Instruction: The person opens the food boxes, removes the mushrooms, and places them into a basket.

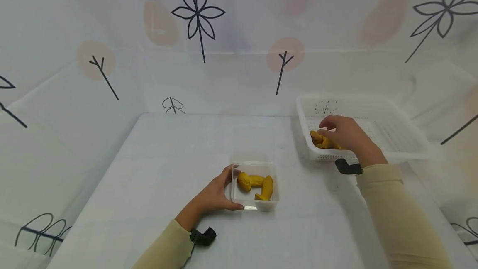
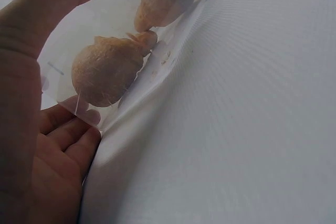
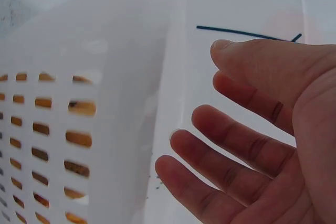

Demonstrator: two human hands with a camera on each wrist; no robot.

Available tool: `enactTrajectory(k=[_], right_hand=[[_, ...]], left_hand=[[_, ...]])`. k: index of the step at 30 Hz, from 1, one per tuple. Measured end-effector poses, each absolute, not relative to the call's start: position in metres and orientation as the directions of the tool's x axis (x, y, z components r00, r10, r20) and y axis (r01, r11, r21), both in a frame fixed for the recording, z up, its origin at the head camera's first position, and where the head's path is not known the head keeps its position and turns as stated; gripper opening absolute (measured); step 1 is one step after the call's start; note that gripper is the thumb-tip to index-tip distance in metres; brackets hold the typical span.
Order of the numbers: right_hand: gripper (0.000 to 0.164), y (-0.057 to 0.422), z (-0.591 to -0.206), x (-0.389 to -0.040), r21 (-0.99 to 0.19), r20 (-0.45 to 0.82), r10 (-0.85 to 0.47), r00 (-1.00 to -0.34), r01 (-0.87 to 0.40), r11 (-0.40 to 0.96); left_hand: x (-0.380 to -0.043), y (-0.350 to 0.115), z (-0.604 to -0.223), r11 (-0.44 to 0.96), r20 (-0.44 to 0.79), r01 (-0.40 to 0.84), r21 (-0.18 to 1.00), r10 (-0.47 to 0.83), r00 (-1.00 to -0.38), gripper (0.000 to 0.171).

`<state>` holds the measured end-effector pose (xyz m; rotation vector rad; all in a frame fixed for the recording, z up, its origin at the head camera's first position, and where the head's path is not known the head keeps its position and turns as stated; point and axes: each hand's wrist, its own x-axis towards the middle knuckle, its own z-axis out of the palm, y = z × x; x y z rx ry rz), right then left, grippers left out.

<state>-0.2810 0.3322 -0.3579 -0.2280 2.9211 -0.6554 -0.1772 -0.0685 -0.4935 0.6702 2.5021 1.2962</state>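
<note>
Near the table's middle, my left hand (image 1: 213,194) grips a clear plastic box (image 1: 255,206) by its left side, thumb at the front corner and fingers toward the back. Inside the box lie yellow-brown mushrooms (image 1: 267,187); their rounded undersides show through the plastic in the left wrist view. My right hand (image 1: 345,135) hovers over the near left part of a white perforated basket (image 1: 407,125), fingers loosely bent and holding nothing. Below it, more mushrooms (image 1: 317,138) lie in the basket, partly hidden by the hand. The right wrist view shows the fingers apart, beside the basket's slotted wall (image 3: 115,103).
A white cloth covers the table (image 1: 160,157). Behind it rises a pale backdrop (image 1: 231,82) printed with line-drawn plants and bulbs. The basket stands at the back right, its raised rim between its mushrooms and the plastic box.
</note>
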Motion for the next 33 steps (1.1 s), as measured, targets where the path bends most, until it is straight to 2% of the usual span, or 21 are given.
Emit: enactTrajectory(k=[18,33], right_hand=[[0.024,0.277,-0.347,-0.247,-0.404,0.083,-0.341,-0.937,-0.344,0.848],[0.021,0.232,-0.359,-0.225,-0.402,0.148,-0.436,-0.888,-0.457,0.794]], left_hand=[[-0.177,-0.068,-0.496,0.49,0.009,0.297,0.82,0.507,-0.862,0.116],[-0.177,-0.07,-0.498,0.499,0.029,0.327,0.802,0.515,-0.857,0.117]])
